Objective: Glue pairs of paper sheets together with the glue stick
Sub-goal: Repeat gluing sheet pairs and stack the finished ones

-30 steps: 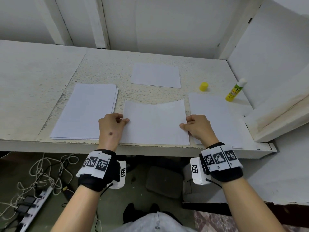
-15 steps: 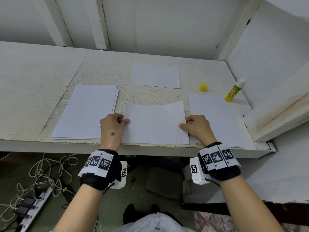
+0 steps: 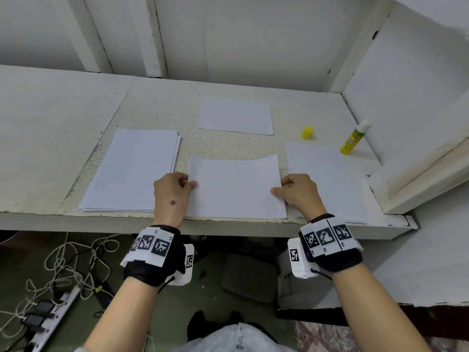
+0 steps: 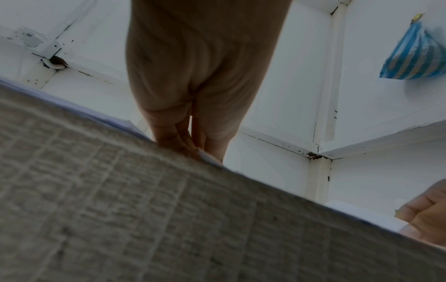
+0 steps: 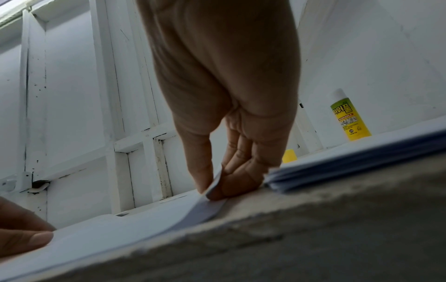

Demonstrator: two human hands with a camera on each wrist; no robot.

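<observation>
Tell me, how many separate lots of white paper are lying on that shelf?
4: a stack at the left, a single-looking sheet at the back, the middle sheet pinched by both hands, and a stack at the right. Sheets within the stacks cannot be counted.

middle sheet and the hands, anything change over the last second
Nothing visibly changed. The left hand and right hand still pinch the side edges of the middle sheet, its far edge bowed as before. The glue stick, yellow cap and other papers stayed put.
</observation>
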